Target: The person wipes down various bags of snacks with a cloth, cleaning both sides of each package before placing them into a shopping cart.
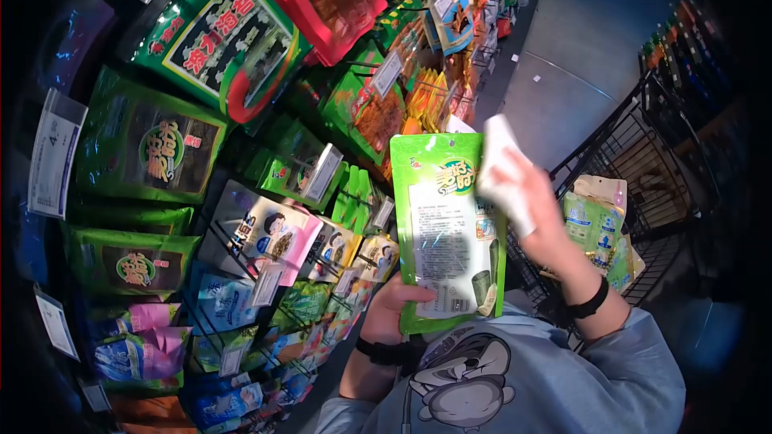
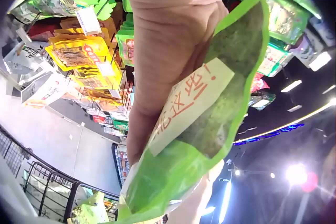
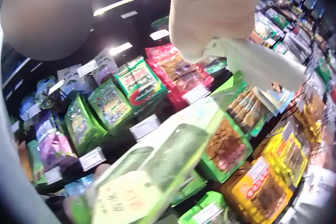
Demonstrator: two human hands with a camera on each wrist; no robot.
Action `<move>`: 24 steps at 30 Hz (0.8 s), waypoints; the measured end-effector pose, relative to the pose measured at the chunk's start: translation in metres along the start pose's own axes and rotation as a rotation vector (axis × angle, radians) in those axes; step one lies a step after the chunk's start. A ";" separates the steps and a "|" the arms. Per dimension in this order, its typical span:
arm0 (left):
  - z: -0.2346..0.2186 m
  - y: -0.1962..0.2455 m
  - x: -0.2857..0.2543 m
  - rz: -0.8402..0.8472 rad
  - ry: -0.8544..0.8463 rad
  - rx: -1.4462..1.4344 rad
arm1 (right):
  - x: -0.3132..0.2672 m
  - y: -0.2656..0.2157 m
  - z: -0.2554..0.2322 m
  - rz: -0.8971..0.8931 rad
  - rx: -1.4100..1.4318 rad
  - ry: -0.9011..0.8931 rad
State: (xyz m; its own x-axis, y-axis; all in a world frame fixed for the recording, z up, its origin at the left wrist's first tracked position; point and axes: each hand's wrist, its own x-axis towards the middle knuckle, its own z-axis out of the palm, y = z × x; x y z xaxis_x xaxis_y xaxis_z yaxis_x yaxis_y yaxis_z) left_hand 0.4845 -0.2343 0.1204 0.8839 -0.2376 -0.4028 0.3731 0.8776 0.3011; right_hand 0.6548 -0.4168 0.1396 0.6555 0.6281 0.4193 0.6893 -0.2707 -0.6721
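Note:
My left hand (image 1: pixel 396 305) grips the lower left corner of a green snack pouch (image 1: pixel 450 233), thumb over its front, printed back toward the head camera. A pale note with red handwriting (image 2: pixel 191 103) lies on the pouch's other side in the left wrist view, beside the left hand (image 2: pixel 173 45). At the pouch's upper right edge, my right hand (image 1: pixel 535 209) holds a folded white tissue or cloth (image 1: pixel 505 145) between thumb and fingers. The right wrist view shows the right hand (image 3: pixel 220 14) with the white piece (image 3: pixel 262 64) above the pouch (image 3: pixel 178 150).
Shelves of hanging snack packs (image 1: pixel 153 153) with price tags (image 1: pixel 56 153) fill the left side. A black wire shopping cart (image 1: pixel 659 145) holding green and beige packs (image 1: pixel 591 217) stands at the right. The grey aisle floor (image 1: pixel 563 48) runs ahead.

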 end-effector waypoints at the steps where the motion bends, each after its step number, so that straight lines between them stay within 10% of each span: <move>1: 0.001 -0.002 0.003 0.026 -0.010 0.013 | -0.003 -0.007 0.008 -0.072 0.021 -0.170; 3: -0.013 -0.002 0.012 0.043 -0.025 0.033 | -0.009 -0.026 0.023 -0.086 -0.197 -0.503; 13: -0.068 0.004 0.045 0.141 -0.139 0.509 | -0.054 -0.007 0.023 -0.369 0.226 -0.542; 15: -0.058 0.006 0.047 0.110 -0.121 0.522 | -0.067 0.003 0.006 -0.096 0.332 -0.663; 17: -0.047 0.004 0.054 0.189 0.050 0.498 | -0.074 0.003 -0.010 -0.060 0.173 -0.484; 20: -0.033 0.003 0.072 0.133 -0.042 0.354 | -0.082 0.002 -0.038 0.619 0.045 -0.070; 24: 0.015 -0.016 0.093 -0.019 -0.051 0.297 | -0.121 0.014 -0.054 0.790 0.398 -0.020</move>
State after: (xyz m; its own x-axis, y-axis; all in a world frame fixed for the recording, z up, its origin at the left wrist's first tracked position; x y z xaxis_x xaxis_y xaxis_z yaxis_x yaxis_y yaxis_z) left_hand 0.5653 -0.2773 0.0911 0.8861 -0.2798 -0.3696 0.4493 0.7145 0.5363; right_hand 0.6017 -0.5362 0.1122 0.8864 0.3787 -0.2662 -0.1241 -0.3595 -0.9249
